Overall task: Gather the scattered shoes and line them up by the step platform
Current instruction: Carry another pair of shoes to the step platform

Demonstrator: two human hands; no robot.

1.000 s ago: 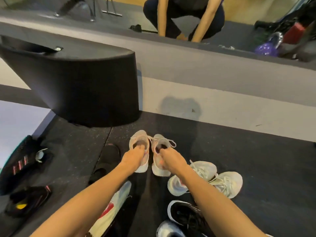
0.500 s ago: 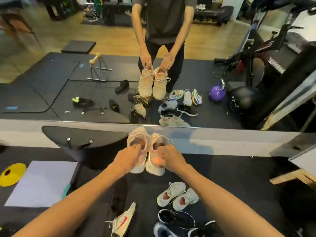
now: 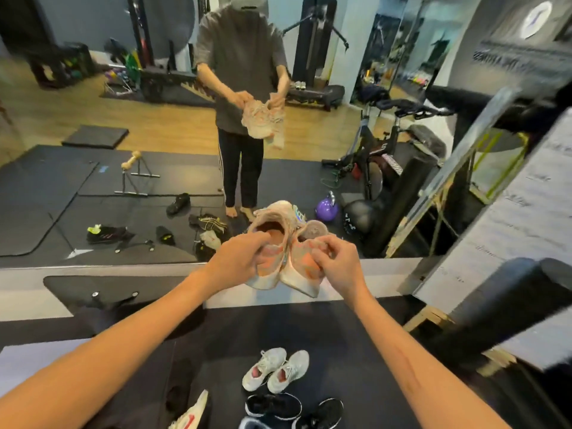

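The pair of pale pink knit sneakers with orange lining (image 3: 286, 258) is up in the air over the black step platform (image 3: 102, 297), toes pointing away, left hand (image 3: 238, 263) pinching one collar, right hand (image 3: 335, 263) the other, so it's a straight drop down.

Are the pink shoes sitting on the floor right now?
No, the left hand and right hand each hold one of the pink shoes up in the air above the black floor mat.

Soft knit cloth pink shoes (image 3: 280, 258), matt black rubber floor mat (image 3: 356, 351), glossy mirror (image 3: 93, 119).
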